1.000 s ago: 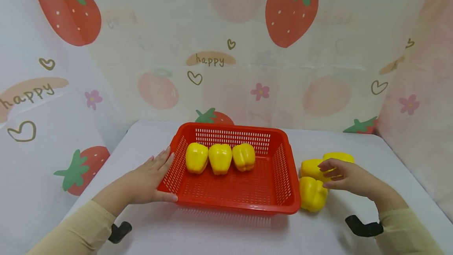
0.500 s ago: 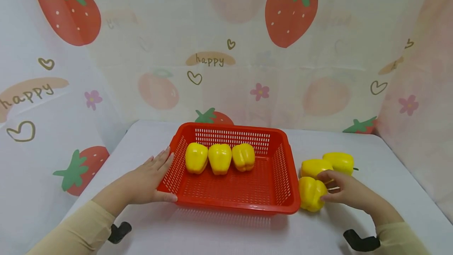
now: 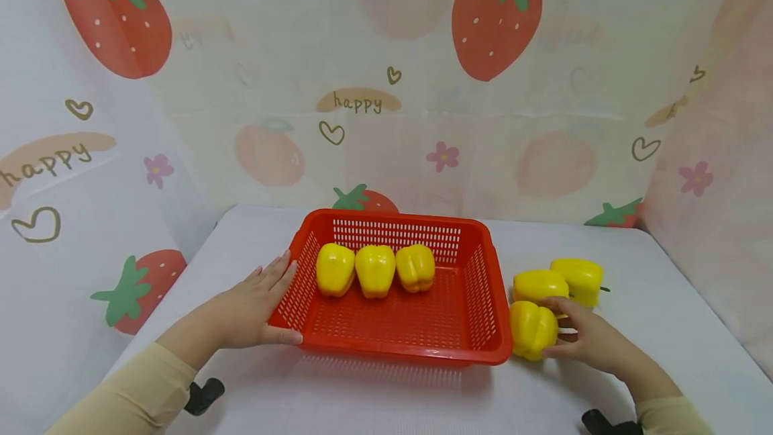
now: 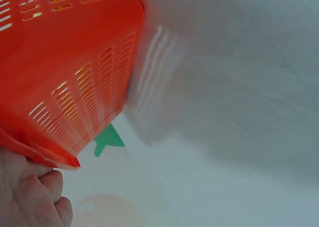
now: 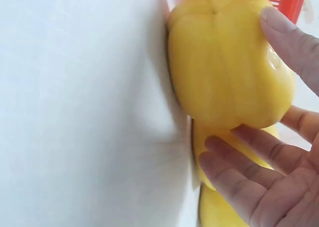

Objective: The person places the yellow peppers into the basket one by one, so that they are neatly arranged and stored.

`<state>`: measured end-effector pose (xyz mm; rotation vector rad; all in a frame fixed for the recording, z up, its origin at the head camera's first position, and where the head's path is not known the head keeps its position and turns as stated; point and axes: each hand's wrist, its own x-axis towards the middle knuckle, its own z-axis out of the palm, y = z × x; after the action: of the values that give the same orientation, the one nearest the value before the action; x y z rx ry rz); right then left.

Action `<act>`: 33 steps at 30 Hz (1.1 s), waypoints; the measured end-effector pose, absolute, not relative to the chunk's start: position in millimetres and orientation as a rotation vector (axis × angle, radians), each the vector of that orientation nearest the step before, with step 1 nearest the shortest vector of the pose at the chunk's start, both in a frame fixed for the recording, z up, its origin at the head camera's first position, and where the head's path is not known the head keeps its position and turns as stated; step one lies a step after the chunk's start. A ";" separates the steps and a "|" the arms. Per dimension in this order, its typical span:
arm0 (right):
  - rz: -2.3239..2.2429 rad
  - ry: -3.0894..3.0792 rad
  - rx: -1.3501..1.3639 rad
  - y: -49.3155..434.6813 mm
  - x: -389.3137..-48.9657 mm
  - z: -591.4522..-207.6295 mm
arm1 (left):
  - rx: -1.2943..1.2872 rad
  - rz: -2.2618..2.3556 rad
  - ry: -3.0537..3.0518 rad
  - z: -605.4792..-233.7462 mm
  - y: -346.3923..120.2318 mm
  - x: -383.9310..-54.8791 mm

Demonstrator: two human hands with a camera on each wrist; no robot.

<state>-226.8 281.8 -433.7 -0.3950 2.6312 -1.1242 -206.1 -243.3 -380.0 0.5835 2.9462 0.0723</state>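
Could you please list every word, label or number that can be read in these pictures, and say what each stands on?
"happy" on the printed backdrop, in brown letters behind the red basket.
"happy" again on the left side wall, same print.
No writing shows on the basket, the yellow peppers or the table; the wrist views show none.

Yellow pepper lies just beside the red basket.
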 end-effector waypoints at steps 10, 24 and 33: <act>-1.124 2.628 -0.371 277.5 -220.9 -443.6 | 0.592 0.077 2.944 -377.2 -242.3 -203.9; -1.145 2.657 -0.355 274.0 -218.6 -446.6 | 0.584 0.084 2.943 -376.8 -241.8 -203.7; -1.197 2.637 -0.356 274.7 -218.9 -448.7 | 0.588 0.083 2.945 -377.7 -241.9 -203.6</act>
<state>-218.9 274.7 -448.7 -0.3565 2.6371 -1.1973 -203.6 -241.9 -377.7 0.5881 2.9452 0.0830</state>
